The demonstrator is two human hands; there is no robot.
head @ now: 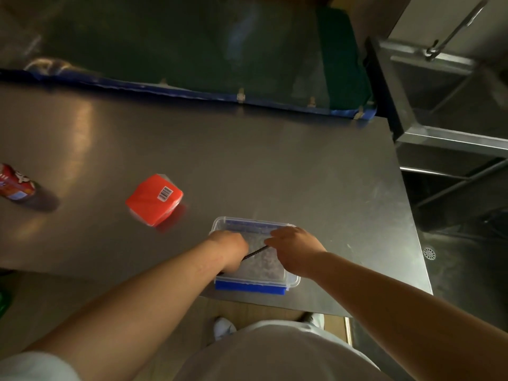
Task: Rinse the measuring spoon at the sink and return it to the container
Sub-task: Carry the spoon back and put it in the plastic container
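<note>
A clear plastic container [291, 281] with blue clips sits near the front edge of the steel table [275, 166]. Both hands are over it. The measuring spoon [255, 253] shows only as a thin dark handle lying slantwise across the container's open top. My right hand [298, 250] pinches the handle's upper end with its fingertips. My left hand [231, 250] is curled on the container's left wall and covers the handle's lower part. The spoon's bowl is hidden. The steel sink [450, 133] with its tap [456, 31] is at the far right, beyond the table's end.
A red box [154, 199] with a barcode lies left of the container. A red-labelled bottle [16, 185] lies at the left edge. A green sheet with blue trim [209, 64] lines the table's back. A floor drain [429, 253] is on the right.
</note>
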